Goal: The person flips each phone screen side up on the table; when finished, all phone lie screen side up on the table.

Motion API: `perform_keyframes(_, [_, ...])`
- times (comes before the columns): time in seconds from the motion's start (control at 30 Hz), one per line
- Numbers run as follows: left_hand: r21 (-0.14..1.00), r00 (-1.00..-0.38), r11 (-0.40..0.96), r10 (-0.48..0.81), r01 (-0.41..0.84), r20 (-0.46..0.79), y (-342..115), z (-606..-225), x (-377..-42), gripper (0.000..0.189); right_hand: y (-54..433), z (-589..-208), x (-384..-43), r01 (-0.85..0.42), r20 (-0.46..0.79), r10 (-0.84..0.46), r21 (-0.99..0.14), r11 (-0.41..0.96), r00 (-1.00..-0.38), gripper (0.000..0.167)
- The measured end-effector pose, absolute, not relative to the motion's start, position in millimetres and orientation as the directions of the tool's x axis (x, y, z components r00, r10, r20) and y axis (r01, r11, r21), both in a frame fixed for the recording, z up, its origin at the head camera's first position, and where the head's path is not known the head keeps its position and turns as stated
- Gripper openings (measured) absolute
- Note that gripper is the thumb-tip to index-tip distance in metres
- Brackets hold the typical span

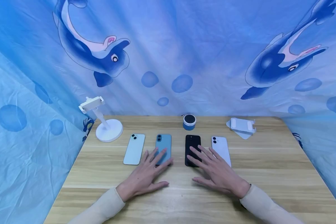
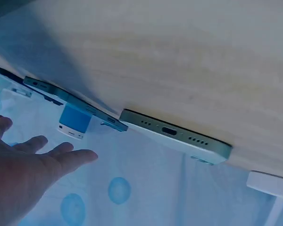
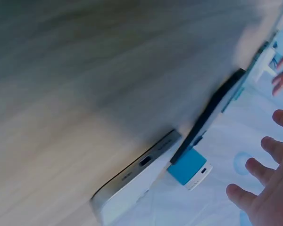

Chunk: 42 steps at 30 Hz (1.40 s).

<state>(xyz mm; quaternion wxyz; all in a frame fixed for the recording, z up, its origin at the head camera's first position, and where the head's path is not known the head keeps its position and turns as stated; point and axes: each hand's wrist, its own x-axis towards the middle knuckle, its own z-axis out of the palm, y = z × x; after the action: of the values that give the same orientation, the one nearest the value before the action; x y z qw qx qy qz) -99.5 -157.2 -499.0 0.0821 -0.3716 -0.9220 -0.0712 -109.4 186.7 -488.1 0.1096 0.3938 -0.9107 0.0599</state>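
Side by side on the wooden table, camera sides up, lie a pale mint phone [image 1: 134, 150], a teal phone [image 1: 164, 144], a black phone [image 1: 191, 143] and a white phone [image 1: 222, 151]. Fingers spread, my left hand [image 1: 145, 179] hovers by the lower end of the teal phone, partly covering it. My right hand [image 1: 217, 174], also spread, overlaps the black and white phones in the head view. Both wrist views show the hands, left [image 2: 23, 174] and right [image 3: 269, 183], raised above the tabletop and holding nothing.
A white phone stand [image 1: 109, 130] with a round base stands at the back left. A small blue speaker [image 1: 189, 122] sits at the back middle, and a folded pale stand [image 1: 242, 127] at the back right. A blue dolphin-print curtain [image 1: 168, 56] hangs behind the table [image 1: 182, 202].
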Motion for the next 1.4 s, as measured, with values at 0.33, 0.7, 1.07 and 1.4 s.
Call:
perform_keyframes(0.33, [0.221, -0.817, 0.792, 0.516, 0.570, 0.257, -168, -490, -97, 0.083, 160, -467, -114, -0.664, 0.189, -0.653, -0.407, 0.627, -0.733, 0.061])
perform_keyframes(0.7, [0.478, -0.960, 0.838, 0.173, 0.261, 0.220, -185, -484, -96, 0.079, 129, -457, -135, -0.542, 0.122, -0.662, -0.691, 0.478, -0.740, 0.049])
perform_keyframes(1.07, [0.572, -0.996, 0.820, -0.035, 0.015, 0.076, -212, -476, -107, 0.087, 105, -459, -155, -0.437, 0.039, -0.699, -0.804, 0.402, -0.714, 0.048])
perform_keyframes(1.4, [0.571, -0.991, 0.810, -0.108, -0.131, -0.073, -221, -476, -113, 0.098, 82, -462, -172, -0.405, 0.001, -0.729, -0.832, 0.380, -0.684, 0.050])
